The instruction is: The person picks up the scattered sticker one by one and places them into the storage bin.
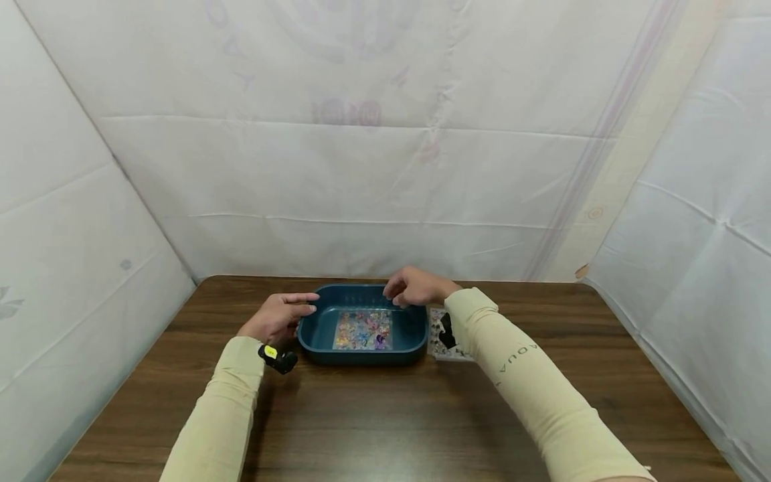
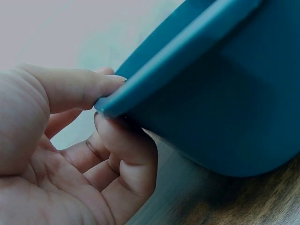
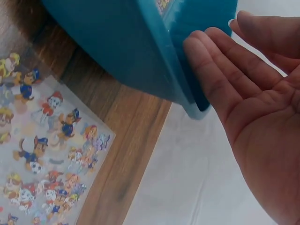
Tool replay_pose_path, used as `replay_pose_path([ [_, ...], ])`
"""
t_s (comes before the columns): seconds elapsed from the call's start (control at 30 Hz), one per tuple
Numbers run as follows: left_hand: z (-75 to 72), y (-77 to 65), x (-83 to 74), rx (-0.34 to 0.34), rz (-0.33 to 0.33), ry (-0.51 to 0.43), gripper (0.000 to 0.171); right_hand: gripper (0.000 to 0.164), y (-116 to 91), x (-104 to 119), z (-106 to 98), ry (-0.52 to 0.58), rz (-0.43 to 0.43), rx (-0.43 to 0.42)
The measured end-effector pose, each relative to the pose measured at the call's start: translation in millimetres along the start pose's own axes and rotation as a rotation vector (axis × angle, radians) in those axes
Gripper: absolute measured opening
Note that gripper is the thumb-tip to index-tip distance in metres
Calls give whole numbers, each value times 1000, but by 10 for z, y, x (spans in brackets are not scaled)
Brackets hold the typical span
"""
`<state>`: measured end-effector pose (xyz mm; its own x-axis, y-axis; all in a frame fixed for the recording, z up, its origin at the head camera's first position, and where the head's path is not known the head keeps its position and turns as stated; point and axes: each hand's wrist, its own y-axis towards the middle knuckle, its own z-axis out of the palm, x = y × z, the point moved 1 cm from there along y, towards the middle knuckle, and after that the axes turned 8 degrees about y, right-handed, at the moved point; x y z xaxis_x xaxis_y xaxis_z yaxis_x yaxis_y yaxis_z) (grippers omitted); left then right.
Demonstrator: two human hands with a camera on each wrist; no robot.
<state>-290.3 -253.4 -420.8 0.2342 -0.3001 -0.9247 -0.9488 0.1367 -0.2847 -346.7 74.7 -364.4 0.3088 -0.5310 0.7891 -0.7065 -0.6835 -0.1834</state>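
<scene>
A teal plastic tub (image 1: pixel 363 358) stands on the wooden table with a colourful, patterned clear sheet (image 1: pixel 363 329) lying flat on its bottom. At the tub's left end my left hand (image 1: pixel 274 318) pinches the rim (image 2: pixel 154 70), thumb on top and bent fingers underneath. My right hand (image 1: pixel 417 286) hovers over the far right corner of the tub. Its fingers (image 3: pixel 220 89) are loosely bent at the inner side of the rim, thumb apart, with nothing between them. Right of the tub lies a sheet of cartoon puppy stickers (image 3: pixel 47 140), partly hidden by the right wrist in the head view.
The brown wooden table (image 1: pixel 373 422) extends in front of the tub and to both sides. White sheeting (image 1: pixel 373 174) hangs right behind the table's back edge, with more at the left and right.
</scene>
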Motion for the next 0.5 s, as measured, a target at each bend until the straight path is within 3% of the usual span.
replay_pose_path([
  [0.13,-7,3,-2,1,-2,-1,51,37,-31,-17,-49,69,-11,1],
  [0.5,-7,3,-1,-11,-9,3,50,38,-133,-54,-182,131,-11,-17],
])
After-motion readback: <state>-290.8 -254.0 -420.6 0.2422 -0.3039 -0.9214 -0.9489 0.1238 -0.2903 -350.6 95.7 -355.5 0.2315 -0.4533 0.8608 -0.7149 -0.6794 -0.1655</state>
